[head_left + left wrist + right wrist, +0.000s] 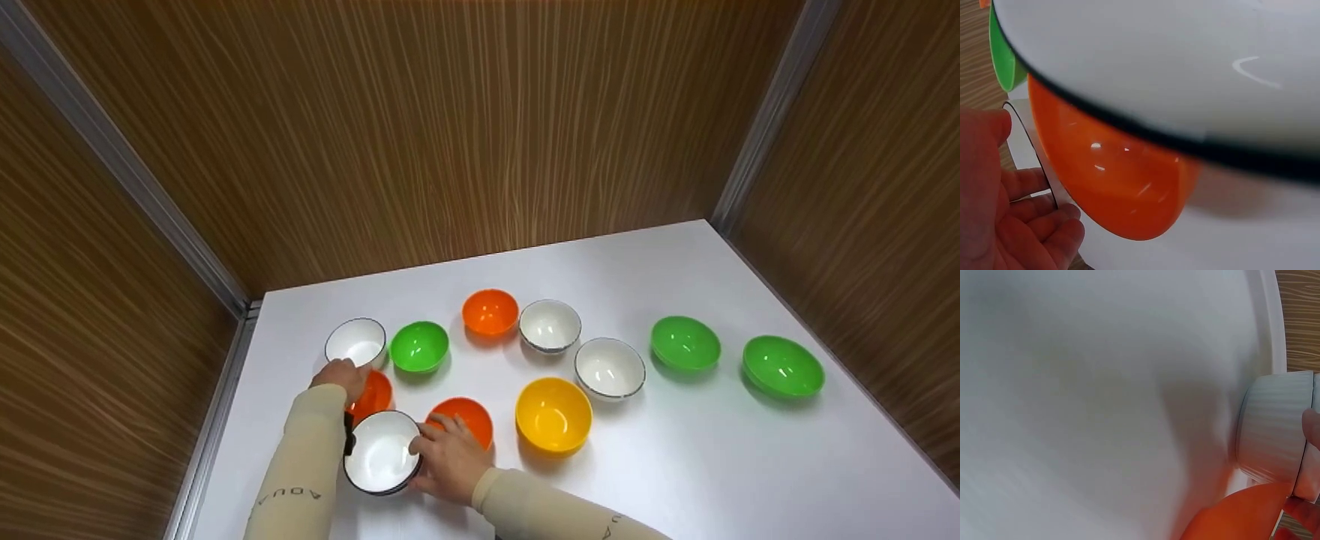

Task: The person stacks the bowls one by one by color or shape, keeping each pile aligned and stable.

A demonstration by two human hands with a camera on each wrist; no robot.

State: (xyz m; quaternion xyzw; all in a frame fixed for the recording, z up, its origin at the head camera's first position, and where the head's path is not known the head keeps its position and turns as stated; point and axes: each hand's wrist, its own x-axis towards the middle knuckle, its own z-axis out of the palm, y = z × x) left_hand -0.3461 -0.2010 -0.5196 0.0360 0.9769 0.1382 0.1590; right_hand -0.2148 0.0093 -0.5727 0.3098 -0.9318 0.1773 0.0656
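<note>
My left hand [341,375] grips the near rim of a dark-rimmed white bowl [356,339] at the table's left; its fingers [1027,208] lie at that bowl's edge. An orange bowl [373,397] sits just below this hand, partly covered by it. My right hand [454,461] holds a second white bowl [382,454] by its right side, a finger over the rim. That bowl fills the top of the left wrist view. Behind the right fingers is another orange bowl [469,420], partly hidden; whether they touch it I cannot tell.
Beyond the hands stand a green bowl [420,347], an orange bowl [490,312] and two white bowls [550,326]. A yellow bowl [553,416] is right of my right hand. Two green bowls [685,343] sit farther right on the white table [712,465]. Wood-grain walls [487,135] enclose it.
</note>
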